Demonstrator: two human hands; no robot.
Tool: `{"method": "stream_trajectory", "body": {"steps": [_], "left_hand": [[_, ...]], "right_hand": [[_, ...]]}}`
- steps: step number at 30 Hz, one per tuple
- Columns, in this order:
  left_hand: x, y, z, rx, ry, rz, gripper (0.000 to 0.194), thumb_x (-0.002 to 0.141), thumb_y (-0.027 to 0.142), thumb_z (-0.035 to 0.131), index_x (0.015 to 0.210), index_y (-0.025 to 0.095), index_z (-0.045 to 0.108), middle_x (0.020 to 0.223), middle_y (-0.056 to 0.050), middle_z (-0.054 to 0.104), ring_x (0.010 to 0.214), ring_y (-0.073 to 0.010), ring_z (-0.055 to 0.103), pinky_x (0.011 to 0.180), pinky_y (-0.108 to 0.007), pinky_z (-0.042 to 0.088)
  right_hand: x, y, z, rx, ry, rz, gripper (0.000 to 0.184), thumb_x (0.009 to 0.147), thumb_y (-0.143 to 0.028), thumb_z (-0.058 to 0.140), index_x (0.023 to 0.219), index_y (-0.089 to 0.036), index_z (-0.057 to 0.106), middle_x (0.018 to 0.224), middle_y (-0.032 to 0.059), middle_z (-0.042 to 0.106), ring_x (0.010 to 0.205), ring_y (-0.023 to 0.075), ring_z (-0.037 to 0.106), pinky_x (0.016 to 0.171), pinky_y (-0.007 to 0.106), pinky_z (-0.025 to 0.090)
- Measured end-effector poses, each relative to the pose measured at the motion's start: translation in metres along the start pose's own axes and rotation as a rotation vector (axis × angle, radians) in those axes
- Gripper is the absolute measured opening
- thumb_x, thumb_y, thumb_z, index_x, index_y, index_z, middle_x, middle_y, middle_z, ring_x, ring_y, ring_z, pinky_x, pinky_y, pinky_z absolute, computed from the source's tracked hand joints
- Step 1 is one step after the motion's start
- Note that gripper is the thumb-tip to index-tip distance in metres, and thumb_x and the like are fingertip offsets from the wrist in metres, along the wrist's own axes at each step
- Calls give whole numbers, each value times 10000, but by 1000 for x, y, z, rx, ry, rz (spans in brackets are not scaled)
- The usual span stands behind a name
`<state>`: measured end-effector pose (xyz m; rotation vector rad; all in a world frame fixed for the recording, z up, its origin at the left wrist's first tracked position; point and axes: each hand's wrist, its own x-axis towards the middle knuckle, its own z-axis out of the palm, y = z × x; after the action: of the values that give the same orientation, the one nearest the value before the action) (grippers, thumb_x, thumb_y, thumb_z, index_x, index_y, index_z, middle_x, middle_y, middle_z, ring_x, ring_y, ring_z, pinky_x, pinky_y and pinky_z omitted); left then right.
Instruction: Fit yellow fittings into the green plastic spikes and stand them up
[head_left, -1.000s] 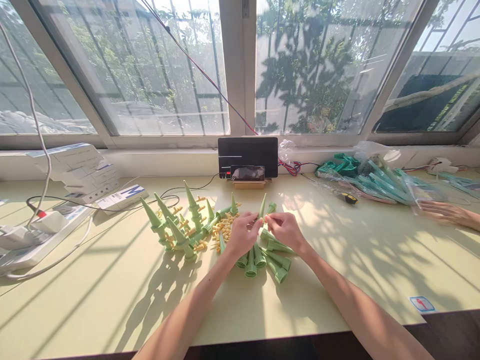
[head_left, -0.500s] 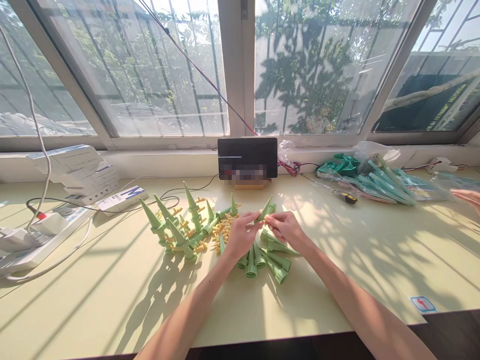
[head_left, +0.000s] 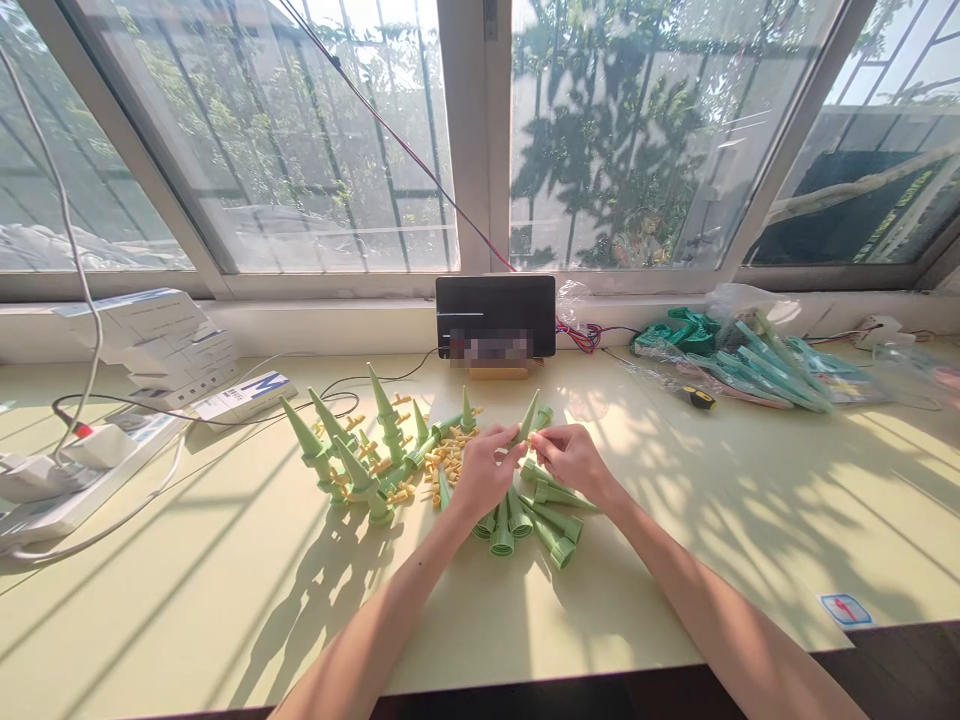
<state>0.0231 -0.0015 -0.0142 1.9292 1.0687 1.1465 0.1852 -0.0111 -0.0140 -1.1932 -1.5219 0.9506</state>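
Note:
My left hand point(head_left: 484, 477) is closed round a green plastic cone spike point(head_left: 526, 419), whose tip points up and away. My right hand point(head_left: 574, 459) pinches a small yellow part point(head_left: 535, 437) against the side of that spike. Both hands hover over a pile of green cones lying flat point(head_left: 534, 520) on the pale yellow table point(head_left: 225, 600). To the left stand several upright green spikes point(head_left: 346, 455), with loose yellow parts point(head_left: 442, 460) scattered among them.
A black screen with a phone point(head_left: 495, 318) stands at the back by the window. A power strip with cables point(head_left: 67, 470) and a stack of boxes point(head_left: 161, 340) lie at left. Bags of green cones point(head_left: 750, 360) rest at back right, beside a black-and-yellow tool point(head_left: 699, 397).
The spike in my left hand tilted slightly, and my hands barely shifted. Another person's hand at the far right edge has drawn back out of view.

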Motion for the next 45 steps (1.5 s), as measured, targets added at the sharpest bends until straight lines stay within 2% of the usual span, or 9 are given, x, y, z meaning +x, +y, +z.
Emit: {"method": "stream_trajectory", "body": {"steps": [4,10,13,20,28,34,41,45], "left_hand": [[0,3,-1,13,-3,-9,249,873,337,541,982,179,700,828,-32,580,690,-138,612,616,-254,565],[-1,4,-1,-7,-32,-21,238,883,333,502,905,183,686,826,-34,578,687,-139,622,602,-251,564],[-1,1,0,-5,-57,-27,255,891,336,475,827,183,669,826,-38,604,661,-140,634,581,-250,550],[1,-4,0,1,-98,-27,321,904,354,426,713,188,623,671,-18,616,649,-169,653,515,-245,490],[2,0,-4,97,-138,-12,334,914,285,380,653,174,558,608,-1,600,607,-138,570,620,-257,444],[2,1,-5,92,-147,-13,323,908,268,368,654,174,544,600,-1,601,605,-139,557,609,-254,428],[3,-3,-5,-3,-130,-42,292,866,260,411,659,178,599,631,-17,639,646,-160,630,573,-255,486],[4,-5,-5,-22,-89,-34,299,871,326,448,691,186,640,627,-15,641,639,-168,650,549,-256,508]], "right_hand": [[0,-1,1,-126,49,-85,368,852,-355,514,539,-164,548,470,-12,482,450,92,386,441,227,285],[-2,-5,3,-189,79,-114,361,865,-331,496,549,-165,556,488,-3,523,466,99,430,476,225,317],[-3,-6,5,-230,81,-121,371,870,-335,487,540,-170,522,480,-13,495,470,99,419,490,230,320],[-4,-3,8,-341,87,-217,374,854,-371,509,542,-194,404,496,-46,342,502,99,277,486,249,245],[-4,-1,10,-328,72,-219,338,828,-338,512,554,-203,365,501,-49,340,501,99,262,491,246,247],[-4,0,11,-322,59,-224,329,829,-327,512,555,-203,380,494,-53,348,495,100,267,492,243,253],[-4,1,12,-326,48,-244,384,864,-446,529,576,-196,478,509,-42,415,497,101,318,494,243,269],[-3,2,12,-352,52,-260,394,881,-475,517,608,-192,544,516,-37,418,511,106,300,504,245,277]]}}
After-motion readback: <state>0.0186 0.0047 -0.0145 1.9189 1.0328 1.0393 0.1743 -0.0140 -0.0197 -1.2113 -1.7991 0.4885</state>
